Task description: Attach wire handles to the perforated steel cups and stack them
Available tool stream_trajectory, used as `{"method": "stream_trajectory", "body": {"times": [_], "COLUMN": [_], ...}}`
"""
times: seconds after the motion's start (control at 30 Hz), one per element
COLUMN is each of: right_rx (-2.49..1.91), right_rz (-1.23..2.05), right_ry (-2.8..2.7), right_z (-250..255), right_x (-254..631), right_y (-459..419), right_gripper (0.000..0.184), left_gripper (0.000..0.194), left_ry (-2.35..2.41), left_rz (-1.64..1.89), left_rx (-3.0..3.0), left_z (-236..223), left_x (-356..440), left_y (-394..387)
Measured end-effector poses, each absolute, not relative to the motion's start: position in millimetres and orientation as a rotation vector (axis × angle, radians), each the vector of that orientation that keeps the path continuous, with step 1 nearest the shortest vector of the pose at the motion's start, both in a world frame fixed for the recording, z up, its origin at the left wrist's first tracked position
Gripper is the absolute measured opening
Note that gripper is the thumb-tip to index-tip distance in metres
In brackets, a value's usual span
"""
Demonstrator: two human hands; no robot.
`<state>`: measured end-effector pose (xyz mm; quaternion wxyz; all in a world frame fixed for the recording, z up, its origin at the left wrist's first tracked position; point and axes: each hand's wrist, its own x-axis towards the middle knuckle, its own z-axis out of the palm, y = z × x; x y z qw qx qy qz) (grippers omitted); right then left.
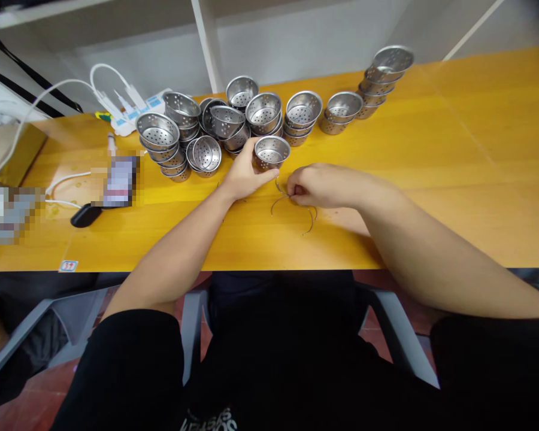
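Observation:
My left hand point(244, 176) is closed around a small perforated metal cup point(272, 153), its open mouth facing up, held just above the table. To its right, my right hand point(317, 185) is bent down at the tabletop with thumb and fingers pinched together. Several thin curved metal wires point(311, 226) lie under and around those fingertips. One wire appears to be in the pinch, though the fingers partly hide it. Behind both hands stand stacks of similar perforated cups point(303, 112).
More cups point(159, 133) are piled at the back left, some tilted, and a tall leaning stack point(390, 66) stands at the back right. A power strip point(132, 114) with white cables, a phone point(119, 181) and a black object point(85, 215) lie on the yellow table point(476, 197).

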<state>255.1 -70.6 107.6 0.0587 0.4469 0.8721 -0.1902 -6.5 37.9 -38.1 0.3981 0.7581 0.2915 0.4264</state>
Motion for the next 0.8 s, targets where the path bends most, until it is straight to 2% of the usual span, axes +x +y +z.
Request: {"method": "stream_trajectory", "body": {"times": [0.23,0.63,0.8], "right_rx": [1.359,1.271,1.362], "right_rz": [-0.448,-0.842,-0.840], "right_ry": [2.650,2.943,2.960], "right_z": [106.9,85.7,89.1], "right_x": [250.3,278.5,288.9], "right_y": [-72.9,-45.0,-43.0], "right_gripper": [0.025,0.017,0.013], "left_gripper": [0.088,0.089,0.093], "left_ry": [0.751,0.754,0.724], "left_rz": [1.026,1.037,1.051], "left_rx": [1.869,1.957,2.007], "left_z": [-31.7,-27.1,-27.8], "left_x": [-5.5,-4.7,-4.0], "left_y": [33.1,25.1,26.9]}}
